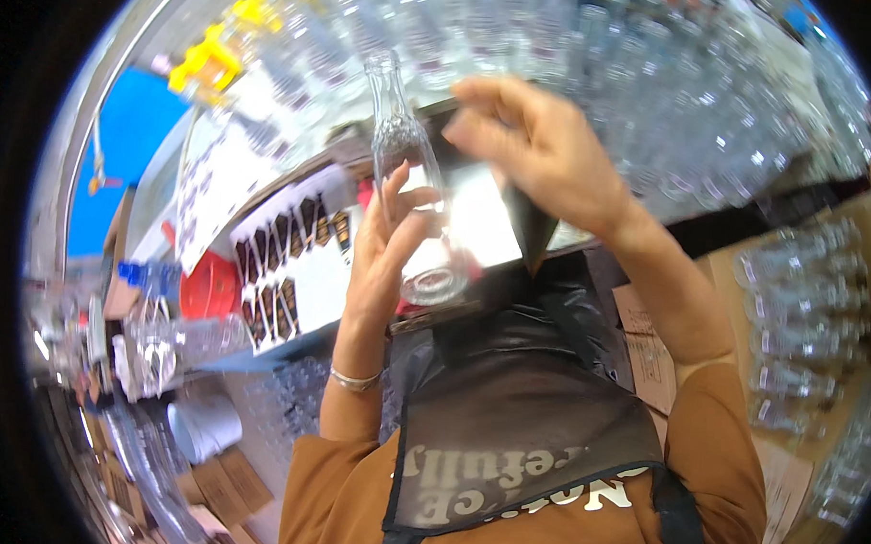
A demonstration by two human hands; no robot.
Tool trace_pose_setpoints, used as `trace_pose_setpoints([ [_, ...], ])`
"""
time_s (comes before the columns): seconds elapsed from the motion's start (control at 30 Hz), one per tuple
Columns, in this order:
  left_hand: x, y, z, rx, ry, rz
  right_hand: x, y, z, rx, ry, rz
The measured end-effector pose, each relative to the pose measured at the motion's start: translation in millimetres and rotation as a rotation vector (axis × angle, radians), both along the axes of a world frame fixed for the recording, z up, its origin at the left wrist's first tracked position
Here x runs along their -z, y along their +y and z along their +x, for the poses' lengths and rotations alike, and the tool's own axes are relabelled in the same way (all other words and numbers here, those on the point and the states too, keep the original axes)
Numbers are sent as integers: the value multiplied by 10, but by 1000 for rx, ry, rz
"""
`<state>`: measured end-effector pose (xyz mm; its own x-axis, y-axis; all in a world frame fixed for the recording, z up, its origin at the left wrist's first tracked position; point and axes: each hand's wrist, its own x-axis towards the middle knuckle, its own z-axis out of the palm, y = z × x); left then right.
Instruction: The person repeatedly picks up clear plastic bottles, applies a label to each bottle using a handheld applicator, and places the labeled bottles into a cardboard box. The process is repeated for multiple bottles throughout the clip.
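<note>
A clear glass bottle (pixel 402 141) is held by my left hand (pixel 377 246), whose fingers wrap around its lower body. It tilts with its neck toward the far side and its round base toward me. To the right of the bottle, my right hand (pixel 550 147) is raised with its fingers bent and apart, somewhat blurred, and I see nothing in it. Beneath the bottle is a bright white panel (pixel 485 216) in a dark frame. A white sheet with dark and gold labels (pixel 283 233) lies left of my left hand.
Many clear bottles (pixel 690 118) stand close together across the far side and right of the table. More bottles lie in a cardboard box (pixel 714 272) at the right. A red container (pixel 209 288), yellow plastic pieces (pixel 205 61) and a white bucket (pixel 205 427) are on the left.
</note>
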<state>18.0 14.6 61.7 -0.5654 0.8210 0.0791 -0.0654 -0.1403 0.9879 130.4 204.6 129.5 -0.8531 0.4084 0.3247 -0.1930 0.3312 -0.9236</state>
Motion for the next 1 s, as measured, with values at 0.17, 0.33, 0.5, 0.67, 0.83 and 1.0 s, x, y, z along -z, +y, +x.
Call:
trace_pose_setpoints([
  [0.17,323,-27,-256,-204,-202,-151,764,-464,-22,-80,-103,169],
  [0.33,384,-82,-247,-261,-216,-143,1078,-589,-66,-54,-141,165],
  [0.5,82,-223,-146,-362,-30,-188,1145,-447,-153,-167,-279,-23],
  [0.67,404,-341,-196,-401,114,-221,1055,-467,-238,-59,-252,228],
  [0.83,319,-335,-142,-418,344,-223,1102,-516,-236,-67,-226,59],
  [1.0,368,-313,-107,-505,424,-207,1183,-437,-271,-88,-243,37],
])
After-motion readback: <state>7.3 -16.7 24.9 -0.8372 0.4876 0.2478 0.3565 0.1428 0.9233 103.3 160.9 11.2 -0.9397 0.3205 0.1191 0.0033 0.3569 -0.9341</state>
